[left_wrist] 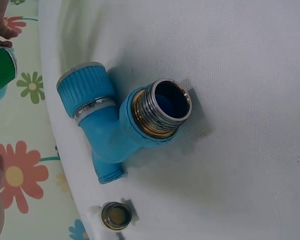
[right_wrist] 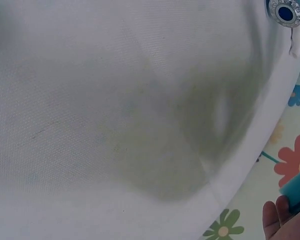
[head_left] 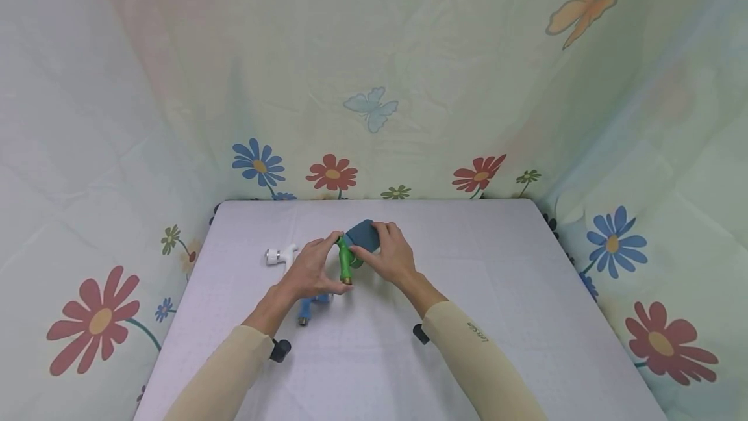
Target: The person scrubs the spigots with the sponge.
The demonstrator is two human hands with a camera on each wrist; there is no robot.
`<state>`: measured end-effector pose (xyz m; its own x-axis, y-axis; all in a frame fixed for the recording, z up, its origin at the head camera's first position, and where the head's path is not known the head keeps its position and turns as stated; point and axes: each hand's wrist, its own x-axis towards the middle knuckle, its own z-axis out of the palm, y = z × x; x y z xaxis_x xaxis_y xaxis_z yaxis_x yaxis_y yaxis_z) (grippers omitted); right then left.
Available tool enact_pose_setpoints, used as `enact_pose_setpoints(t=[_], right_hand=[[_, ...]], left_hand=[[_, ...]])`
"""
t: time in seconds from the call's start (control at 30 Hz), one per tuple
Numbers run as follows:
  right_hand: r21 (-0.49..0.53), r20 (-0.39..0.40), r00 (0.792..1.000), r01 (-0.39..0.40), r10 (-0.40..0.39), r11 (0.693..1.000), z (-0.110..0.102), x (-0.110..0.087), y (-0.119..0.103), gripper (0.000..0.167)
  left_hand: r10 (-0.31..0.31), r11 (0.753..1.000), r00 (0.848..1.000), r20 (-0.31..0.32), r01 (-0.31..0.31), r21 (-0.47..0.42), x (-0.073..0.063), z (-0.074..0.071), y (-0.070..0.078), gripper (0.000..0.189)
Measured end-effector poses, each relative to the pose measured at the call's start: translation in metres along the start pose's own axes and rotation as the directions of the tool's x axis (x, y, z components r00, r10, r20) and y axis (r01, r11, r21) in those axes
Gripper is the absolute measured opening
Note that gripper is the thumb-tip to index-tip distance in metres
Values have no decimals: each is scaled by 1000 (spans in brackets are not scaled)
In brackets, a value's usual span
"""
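Above the table my left hand [head_left: 311,270] grips a green tap [head_left: 345,261] between fingers and thumb, its brass threaded end pointing down. My right hand [head_left: 390,255] pinches a flat teal pad [head_left: 363,236] against the tap's upper side; whether it is sponge or cloth cannot be told. The left wrist view catches the tap's green ribbed knob [left_wrist: 3,69] at its edge. Below the left hand lies a blue tap [left_wrist: 107,130] with a metal thread. Partly behind that hand is a white tap [head_left: 283,255]. In the right wrist view, fingers [right_wrist: 271,218] hold the teal pad [right_wrist: 296,189].
A white-covered table [head_left: 497,265] spreads under both hands. Flower-printed curtains [head_left: 403,38] enclose its back and sides. At the right wrist view's corner sits a round silver fitting [right_wrist: 286,13] with a dark blue centre. Black wrist mounts [head_left: 280,350] project beneath the forearms.
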<state>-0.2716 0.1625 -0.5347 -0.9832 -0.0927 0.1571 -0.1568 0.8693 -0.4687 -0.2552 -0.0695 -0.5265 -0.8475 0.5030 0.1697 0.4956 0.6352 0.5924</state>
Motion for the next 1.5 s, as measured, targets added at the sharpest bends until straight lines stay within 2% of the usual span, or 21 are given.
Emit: enact_pose_setpoints(t=[0.37,0.53,0.67,0.8,0.93,1.07,1.2,1.5], right_hand=[[-23,-5,1000,-16,16,1000,-1,-1,-1,95],[8,-11,1000,2,-2,1000,-2,-3,0,94],[67,10,999,48,-48,997,-1,-5,1,92],[128,20,994,108,-111,986,-1,-8,1,88],[172,11,986,164,-168,971,-1,-11,2,81],[207,6,979,200,-205,958,-2,-12,2,80],[223,17,974,215,-224,951,-3,-10,1,83],[223,28,971,226,-238,948,-3,-8,2,83]], left_hand=[[19,1000,1000,-9,-19,-22,-1,2,-2,108],[1,999,998,-56,2,48,0,0,-4,109],[-29,990,992,-120,45,132,1,0,-9,113],[-61,984,986,-154,85,154,2,0,-12,116],[-81,987,983,-162,101,123,2,2,-14,115],[-68,992,984,-165,84,92,2,2,-14,115],[-47,996,985,-164,59,65,2,1,-13,114],[-79,996,989,-124,84,40,1,1,-10,112]])
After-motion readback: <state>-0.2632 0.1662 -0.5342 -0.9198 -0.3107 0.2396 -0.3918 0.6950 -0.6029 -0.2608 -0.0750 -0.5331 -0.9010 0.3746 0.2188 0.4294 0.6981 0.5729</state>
